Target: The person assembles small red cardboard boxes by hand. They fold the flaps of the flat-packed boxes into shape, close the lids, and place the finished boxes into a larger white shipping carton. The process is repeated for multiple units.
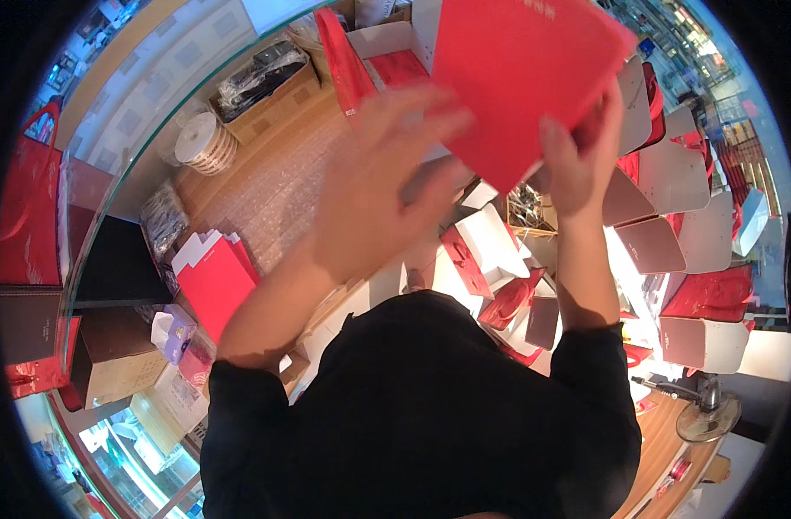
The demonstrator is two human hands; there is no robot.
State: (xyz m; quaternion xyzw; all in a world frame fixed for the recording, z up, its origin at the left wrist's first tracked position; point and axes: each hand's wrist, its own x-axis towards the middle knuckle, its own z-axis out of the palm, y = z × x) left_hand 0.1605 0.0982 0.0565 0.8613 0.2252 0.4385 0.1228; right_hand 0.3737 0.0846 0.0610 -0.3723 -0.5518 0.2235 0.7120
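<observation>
- Red piece is up off the counter, top centre of the view, running out past the upper edge. Broad face toward camera, tilted, one corner pointing down. Folder or box, can't tell.
- Right hand: pinching the red piece at its lower right edge. Thumb lies on the near face close to the edge; the other fingers curl round the far side, partly hidden.
- Left hand: motion-blurred, fingers loosely spread, thumb well apart from them. Nothing seen gripped.
- Left fingertips overlap the red piece's left edge in the view. Touching or just in front of it, can't tell. Left thumb sits below, off the piece.
- Below the red piece: basket with shredded filler, near the right wrist; open white box just left of that.
- Left of the left forearm: red sleeves with white flaps, piled overlapping.
- Beyond the left hand: stack of white rolls, cardboard box holding plastic-wrapped items, upright red bag.
- Right side: open boxes with pale lids, in rows.
</observation>
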